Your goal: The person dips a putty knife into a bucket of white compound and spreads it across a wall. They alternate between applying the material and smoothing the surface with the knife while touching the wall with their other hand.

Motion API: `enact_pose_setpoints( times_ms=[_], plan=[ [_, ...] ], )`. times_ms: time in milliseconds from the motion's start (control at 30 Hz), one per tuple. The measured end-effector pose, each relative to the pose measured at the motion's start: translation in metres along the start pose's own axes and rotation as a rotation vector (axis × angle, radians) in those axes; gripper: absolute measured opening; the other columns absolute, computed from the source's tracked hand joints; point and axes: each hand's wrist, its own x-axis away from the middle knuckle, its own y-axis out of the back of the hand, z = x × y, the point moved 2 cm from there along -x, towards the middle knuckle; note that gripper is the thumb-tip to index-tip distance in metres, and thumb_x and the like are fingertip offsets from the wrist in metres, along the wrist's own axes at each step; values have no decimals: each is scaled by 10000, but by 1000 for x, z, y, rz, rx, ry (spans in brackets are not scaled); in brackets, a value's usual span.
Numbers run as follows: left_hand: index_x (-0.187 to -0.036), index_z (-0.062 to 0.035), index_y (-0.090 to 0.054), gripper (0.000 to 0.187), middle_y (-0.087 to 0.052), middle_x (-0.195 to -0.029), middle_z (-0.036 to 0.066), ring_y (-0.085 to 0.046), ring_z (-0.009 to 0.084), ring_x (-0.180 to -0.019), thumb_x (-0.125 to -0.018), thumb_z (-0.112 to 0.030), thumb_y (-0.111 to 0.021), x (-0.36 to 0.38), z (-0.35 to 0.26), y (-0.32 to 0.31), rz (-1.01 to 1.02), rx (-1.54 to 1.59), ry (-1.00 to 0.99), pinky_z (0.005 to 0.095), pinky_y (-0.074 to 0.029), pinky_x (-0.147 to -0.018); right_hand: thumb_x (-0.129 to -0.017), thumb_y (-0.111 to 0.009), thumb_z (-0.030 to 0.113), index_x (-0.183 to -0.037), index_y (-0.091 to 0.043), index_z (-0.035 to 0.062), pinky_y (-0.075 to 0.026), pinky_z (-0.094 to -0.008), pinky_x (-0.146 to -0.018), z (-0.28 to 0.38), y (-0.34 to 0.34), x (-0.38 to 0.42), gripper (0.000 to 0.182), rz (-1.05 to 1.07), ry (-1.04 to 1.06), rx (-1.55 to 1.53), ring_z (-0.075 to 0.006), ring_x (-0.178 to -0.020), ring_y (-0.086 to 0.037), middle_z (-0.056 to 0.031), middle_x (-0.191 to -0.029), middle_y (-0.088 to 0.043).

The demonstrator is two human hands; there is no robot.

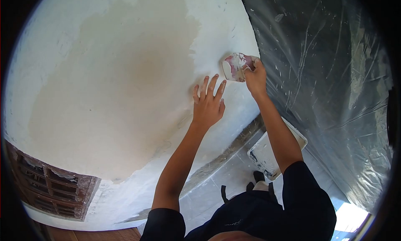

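Observation:
My right hand is closed round the edge of a flat pinkish plaster spreader, thumb on its near face. White paste is smeared and clumped over the spreader, which is held against or close over the white wall near its right edge. Just left of it, my left hand has its fingers spread, fingertips at the wall surface and flecked with white. A large beige-grey patch with an uneven outline covers much of the wall to the left of both hands.
Dark plastic sheeting, splashed with white, hangs along the right. Below my right forearm a paste-smeared white tray rests on the tiled floor. A brown wooden grille is set into the wall at lower left.

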Motion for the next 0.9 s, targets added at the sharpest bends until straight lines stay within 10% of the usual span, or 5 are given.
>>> enact_pose_setpoints(
  times_ms=[600,833,900],
  plan=[
    [-1294,-61,-497,531,-592,-1165,116,-551,272,-1081,-779,-110,-619,134,-69,-75,377,515,117,420,-430,-895,-856,-553,-29,-1068,-587,-33,-483,-273,-804,-87,81,136,215,57,-368,327,-143,-877,-636,-103,-972,-676],
    [-1303,-60,-487,541,-594,-1146,110,-557,272,-1066,-786,-134,-626,192,-107,-112,537,603,180,422,-437,-876,-838,-550,-25,-1089,-618,-27,-485,-283,-835,-124,124,191,260,106,-452,498,-182,-912,-663,-127,-1003,-698],
    [-1306,-60,-484,546,-591,-1153,113,-556,276,-1071,-786,-139,-629,204,-119,-125,583,619,188,425,-437,-878,-808,-574,31,-1060,-642,21,-507,-355,-824,-140,138,207,261,129,-466,581,-308,-927,-679,-169,-965,-701]
  ],
)
